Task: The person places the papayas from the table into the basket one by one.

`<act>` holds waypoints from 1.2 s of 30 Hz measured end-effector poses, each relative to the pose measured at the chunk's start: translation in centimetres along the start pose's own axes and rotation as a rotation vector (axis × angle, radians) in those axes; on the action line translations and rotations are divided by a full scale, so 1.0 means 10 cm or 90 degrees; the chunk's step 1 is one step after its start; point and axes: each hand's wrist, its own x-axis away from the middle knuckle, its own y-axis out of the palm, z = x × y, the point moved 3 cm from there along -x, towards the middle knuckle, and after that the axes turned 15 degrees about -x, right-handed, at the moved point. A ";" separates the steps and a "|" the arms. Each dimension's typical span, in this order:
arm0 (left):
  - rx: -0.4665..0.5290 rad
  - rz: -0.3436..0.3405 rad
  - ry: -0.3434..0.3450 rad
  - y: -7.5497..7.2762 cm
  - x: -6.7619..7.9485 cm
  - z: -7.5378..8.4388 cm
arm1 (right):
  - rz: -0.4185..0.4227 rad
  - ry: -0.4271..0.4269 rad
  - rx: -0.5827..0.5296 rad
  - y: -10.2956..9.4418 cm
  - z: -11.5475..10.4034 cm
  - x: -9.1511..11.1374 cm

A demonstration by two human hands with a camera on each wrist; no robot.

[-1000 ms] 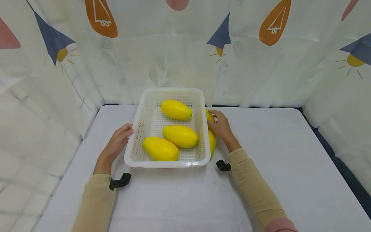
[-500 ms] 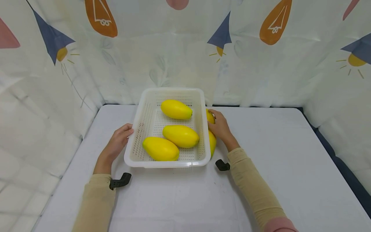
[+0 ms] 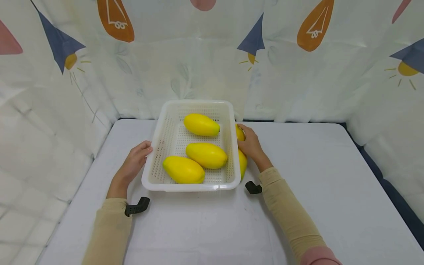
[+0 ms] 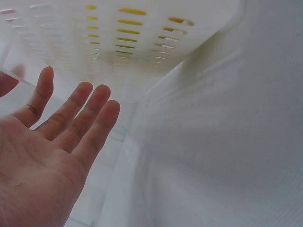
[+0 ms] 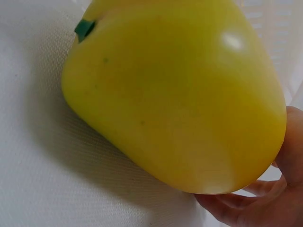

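A white perforated plastic basket (image 3: pixel 154 173) stands on the table with three yellow mangoes inside: one at the back (image 3: pixel 201 125), one in the middle (image 3: pixel 207 155) and one at the front left (image 3: pixel 184 169). My left hand (image 3: pixel 133 163) holds its left rim between thumb and index finger; the other fingers stretch out below the rim (image 4: pixel 61 146). Beyond the basket's right side lie two more mangoes, partly hidden by it. My right hand (image 3: pixel 250 143) grips the farther mango (image 3: pixel 240 134). The nearer mango (image 3: pixel 243 163) fills the right wrist view, showing its green stem end.
A white cloth covers the table (image 3: pixel 314 176). Behind it and on both sides hangs a printed curtain (image 3: pixel 212 59). Black wrist cameras sit at the left cuff (image 3: pixel 137 207) and right cuff (image 3: pixel 254 188).
My right hand closes a little more around the farther mango, and its forearm shifts slightly left. The left hand and basket stay in place.
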 end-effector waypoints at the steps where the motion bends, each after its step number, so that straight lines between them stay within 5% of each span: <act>1: -0.001 0.000 0.000 0.00 0.00 0.00 | -0.001 -0.002 0.002 0.00 0.00 0.00; 36: -0.005 0.001 -0.005 0.00 0.01 0.03 | 0.042 0.002 -0.010 -0.08 0.00 0.07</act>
